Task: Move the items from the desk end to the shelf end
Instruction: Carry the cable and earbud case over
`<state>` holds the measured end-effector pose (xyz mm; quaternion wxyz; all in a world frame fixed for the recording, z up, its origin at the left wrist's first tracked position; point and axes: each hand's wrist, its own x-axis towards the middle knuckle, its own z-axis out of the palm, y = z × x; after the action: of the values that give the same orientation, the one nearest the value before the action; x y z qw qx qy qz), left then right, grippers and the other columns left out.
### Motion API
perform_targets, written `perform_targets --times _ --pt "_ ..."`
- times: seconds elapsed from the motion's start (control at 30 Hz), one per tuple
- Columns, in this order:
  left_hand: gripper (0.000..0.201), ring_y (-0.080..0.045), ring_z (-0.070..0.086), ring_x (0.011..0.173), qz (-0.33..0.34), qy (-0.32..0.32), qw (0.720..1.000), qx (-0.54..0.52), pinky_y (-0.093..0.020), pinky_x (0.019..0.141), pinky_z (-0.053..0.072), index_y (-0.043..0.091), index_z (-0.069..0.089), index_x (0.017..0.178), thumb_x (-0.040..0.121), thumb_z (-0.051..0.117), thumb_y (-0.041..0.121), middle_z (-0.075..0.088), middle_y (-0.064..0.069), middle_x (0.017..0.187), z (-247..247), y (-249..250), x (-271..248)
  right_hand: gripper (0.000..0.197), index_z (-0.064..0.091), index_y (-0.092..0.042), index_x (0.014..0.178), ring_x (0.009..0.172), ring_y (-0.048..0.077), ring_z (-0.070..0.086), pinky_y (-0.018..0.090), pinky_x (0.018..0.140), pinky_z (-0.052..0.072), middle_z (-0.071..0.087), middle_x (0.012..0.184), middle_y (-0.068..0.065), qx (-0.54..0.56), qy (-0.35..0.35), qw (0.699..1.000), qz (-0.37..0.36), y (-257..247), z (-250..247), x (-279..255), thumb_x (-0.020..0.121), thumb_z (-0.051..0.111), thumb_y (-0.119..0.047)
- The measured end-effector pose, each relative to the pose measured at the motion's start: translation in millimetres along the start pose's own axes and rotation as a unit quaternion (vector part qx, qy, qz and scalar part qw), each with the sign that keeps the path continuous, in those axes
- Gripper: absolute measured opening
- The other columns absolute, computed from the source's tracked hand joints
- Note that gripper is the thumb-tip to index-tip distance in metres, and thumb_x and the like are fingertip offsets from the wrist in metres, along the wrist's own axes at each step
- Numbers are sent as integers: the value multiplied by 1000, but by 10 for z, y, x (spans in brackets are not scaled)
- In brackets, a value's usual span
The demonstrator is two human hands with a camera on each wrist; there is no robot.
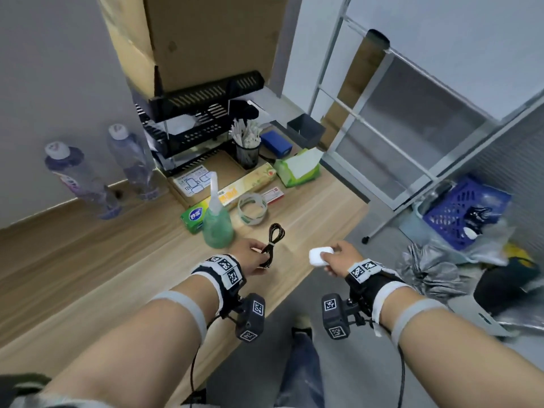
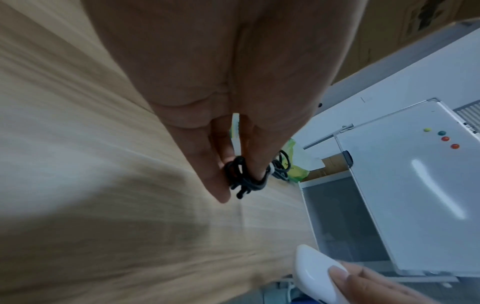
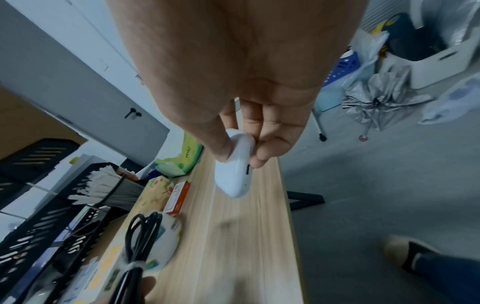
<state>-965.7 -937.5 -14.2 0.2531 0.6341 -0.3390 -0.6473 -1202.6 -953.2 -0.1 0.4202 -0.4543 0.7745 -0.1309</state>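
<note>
My left hand (image 1: 254,257) pinches a coiled black cable (image 1: 273,241) tied with a white band, held just above the wooden desk (image 1: 88,278). The left wrist view shows the cable (image 2: 239,176) caught between thumb and fingers (image 2: 218,185). My right hand (image 1: 338,257) grips a small white earbud case (image 1: 319,256) over the desk's right edge. In the right wrist view the case (image 3: 233,174) sits between thumb and fingertips (image 3: 262,154), with the cable (image 3: 140,236) at lower left. A black shelf rack (image 1: 200,119) stands at the desk's far end.
Ahead lie a green spray bottle (image 1: 217,222), a tape roll (image 1: 252,208), a green wipes pack (image 1: 191,219), a flat box (image 1: 235,184), a pen cup (image 1: 247,151) and a tissue pack (image 1: 297,169). Two water bottles (image 1: 88,178) stand left. A blue basket (image 1: 462,213) sits on the floor.
</note>
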Motion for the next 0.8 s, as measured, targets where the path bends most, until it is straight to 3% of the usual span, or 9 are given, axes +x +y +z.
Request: perform_targets --times 0.2,0.37,0.5,0.67,0.73,0.8 --pt "19 -22 71 70 10 81 988 130 -35 73 63 20 69 106 94 61 8 75 -10 88 527 360 795 14 61 -21 96 53 23 64 39 62 59 68 74 3 -45 -70 995 -51 -308 -451 1394 86 65 -12" --pt "22 -25 71 92 -10 168 965 199 -28 79 54 24 73 109 92 62 16 76 -6 100 854 637 1155 17 66 -27 95 63 28 71 41 64 62 72 93 4 -66 -108 989 -74 -499 -601 2178 82 65 -16" --pt "28 -24 65 109 -26 231 948 218 -25 89 47 22 70 117 92 60 13 71 -5 118 923 805 1377 13 62 -33 79 72 33 72 50 71 61 74 88 2 -71 -113 987 -90 -527 -489 2670 69 55 -30" --pt "40 -27 62 117 -23 259 948 182 -34 105 47 19 64 123 85 62 8 67 -11 122 1001 858 1456 48 58 -39 103 77 33 72 47 73 61 70 104 7 -88 -101 982 -131 -358 -209 3156 57 47 -47" --pt "49 -26 60 121 -19 260 952 159 -39 109 45 21 60 129 83 63 7 62 -12 127 1010 798 1458 49 57 -38 114 83 35 69 45 79 59 60 118 12 -118 -83 980 -136 -533 -311 2896 66 51 -42" --pt "51 -26 58 122 -12 256 954 156 -41 110 45 21 57 132 84 64 8 59 -13 128 1001 779 1405 47 52 -25 127 97 40 63 42 88 53 48 127 16 -174 -48 976 -121 -708 -423 2579 81 58 -27"
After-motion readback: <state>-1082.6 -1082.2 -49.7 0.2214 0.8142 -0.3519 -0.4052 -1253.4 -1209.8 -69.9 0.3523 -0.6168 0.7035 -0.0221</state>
